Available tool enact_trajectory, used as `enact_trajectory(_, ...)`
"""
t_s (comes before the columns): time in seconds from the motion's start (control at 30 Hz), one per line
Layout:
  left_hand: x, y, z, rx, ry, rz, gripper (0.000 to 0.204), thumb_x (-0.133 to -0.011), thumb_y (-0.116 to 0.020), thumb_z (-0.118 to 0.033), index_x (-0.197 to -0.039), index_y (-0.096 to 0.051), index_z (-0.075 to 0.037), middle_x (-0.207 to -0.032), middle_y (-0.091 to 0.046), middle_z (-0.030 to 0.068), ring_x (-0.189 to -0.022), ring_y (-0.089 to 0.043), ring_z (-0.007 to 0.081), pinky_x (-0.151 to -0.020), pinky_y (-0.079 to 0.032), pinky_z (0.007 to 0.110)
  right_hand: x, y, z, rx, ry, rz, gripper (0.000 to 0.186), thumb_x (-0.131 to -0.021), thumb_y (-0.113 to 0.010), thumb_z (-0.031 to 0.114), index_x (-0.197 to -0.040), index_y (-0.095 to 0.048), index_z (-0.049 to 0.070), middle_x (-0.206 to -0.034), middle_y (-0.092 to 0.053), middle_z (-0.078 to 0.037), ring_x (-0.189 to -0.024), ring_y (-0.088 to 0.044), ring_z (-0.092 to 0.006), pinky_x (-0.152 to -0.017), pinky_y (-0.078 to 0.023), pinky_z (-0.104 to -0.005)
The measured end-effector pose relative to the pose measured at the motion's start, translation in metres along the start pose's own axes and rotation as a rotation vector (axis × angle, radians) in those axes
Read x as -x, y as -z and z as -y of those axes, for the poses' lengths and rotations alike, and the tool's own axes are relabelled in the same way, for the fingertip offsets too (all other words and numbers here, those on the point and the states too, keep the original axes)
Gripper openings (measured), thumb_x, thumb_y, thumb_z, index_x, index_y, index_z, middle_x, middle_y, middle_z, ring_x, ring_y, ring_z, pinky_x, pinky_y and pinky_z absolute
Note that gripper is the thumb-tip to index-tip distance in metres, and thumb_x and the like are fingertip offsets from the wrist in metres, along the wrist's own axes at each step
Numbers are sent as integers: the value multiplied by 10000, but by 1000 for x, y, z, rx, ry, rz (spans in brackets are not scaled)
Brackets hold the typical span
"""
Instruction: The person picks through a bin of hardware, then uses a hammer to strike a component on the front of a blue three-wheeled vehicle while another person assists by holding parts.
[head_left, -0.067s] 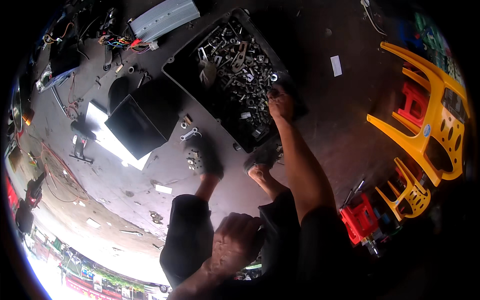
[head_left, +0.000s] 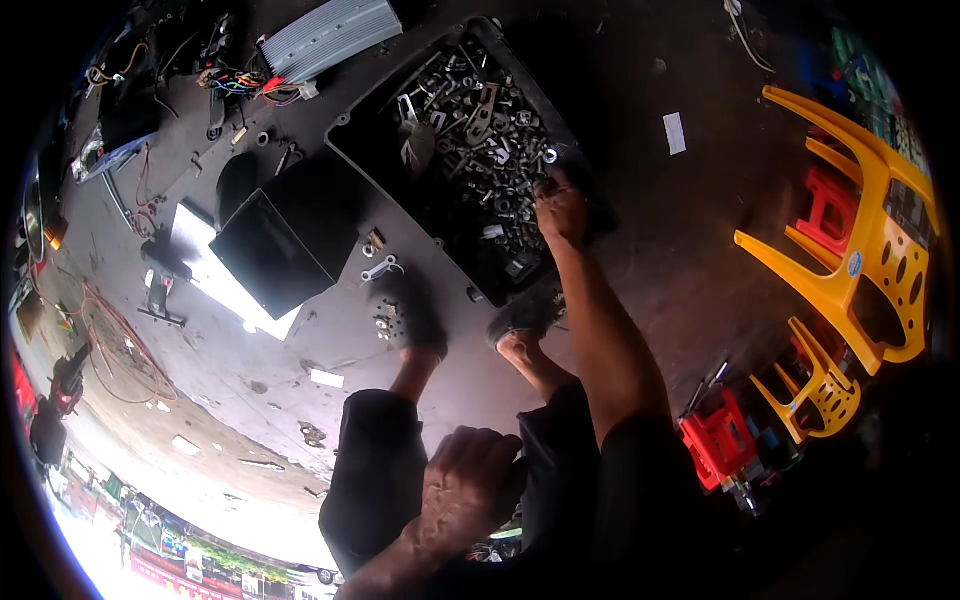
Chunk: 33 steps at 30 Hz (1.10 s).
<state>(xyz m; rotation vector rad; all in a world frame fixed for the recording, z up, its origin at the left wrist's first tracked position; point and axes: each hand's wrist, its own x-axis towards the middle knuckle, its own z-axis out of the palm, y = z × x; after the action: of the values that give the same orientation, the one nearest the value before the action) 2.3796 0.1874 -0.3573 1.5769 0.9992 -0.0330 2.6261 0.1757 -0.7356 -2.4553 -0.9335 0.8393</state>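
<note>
A black tray with a raised rim lies on the floor ahead of me, heaped with loose metal hardware: bolts, nuts, washers and small brackets. My right hand reaches over its right side, fingers bent down and drawn together at the edge of the heap. Whatever they grip is hidden in shadow. Close to my body, my left hand is curled into a fist between my knees, its back toward me. Its palm side is out of sight, so I cannot make out any thing inside.
Left of the tray stands an open black box on a white sheet. A drill-shaped tool lies beside it. Beyond are a finned silver metal case and wires. Yellow plastic stools and a red stool sit at right.
</note>
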Motion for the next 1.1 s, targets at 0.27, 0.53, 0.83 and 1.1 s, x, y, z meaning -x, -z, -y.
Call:
enact_trajectory(0.27, -15, 18, 16, -2, 26, -44, 176, -733, -704, -88, -882, -623, -40, -819, -622, 80, -783, -595, 259, -702, -476, 361, -12, -14, 35, -19, 18, -186, 381, -833, -612, 291, -1179, -584, 134, -838, -672, -157, -797, -643, -338, -718, -499, -398)
enact_trajectory(0.53, -20, 26, 22, 19, 34, -12, 169, -750, -696, -102, -885, -621, -34, -826, -611, 84, -785, -587, 255, -698, -475, 363, -33, -31, 23, -334, 53, -210, 405, -789, -686, 142, -1161, -544, 70, -901, -671, -121, -822, -645, -216, -728, -497, -339)
enact_trajectory(0.83, -22, 29, 29, 23, 49, -18, 183, -753, -696, -114, -896, -616, -33, -825, -604, 84, -780, -584, 257, -685, -476, 356, -28, -24, 37, -608, 24, -84, 399, -803, -659, 92, -1172, -517, 37, -948, -642, -121, -879, -614, -190, -774, -479, -300)
enact_trajectory(1.1, -23, 24, 31, 1, 70, -9, 214, -725, -720, -122, -890, -613, -38, -840, -610, 83, -790, -586, 258, -693, -481, 356, -3, -17, 82, 183, 254, -243, 412, -820, -667, 173, -1208, -546, 106, -1083, -597, -111, -951, -586, -266, -810, -482, -362)
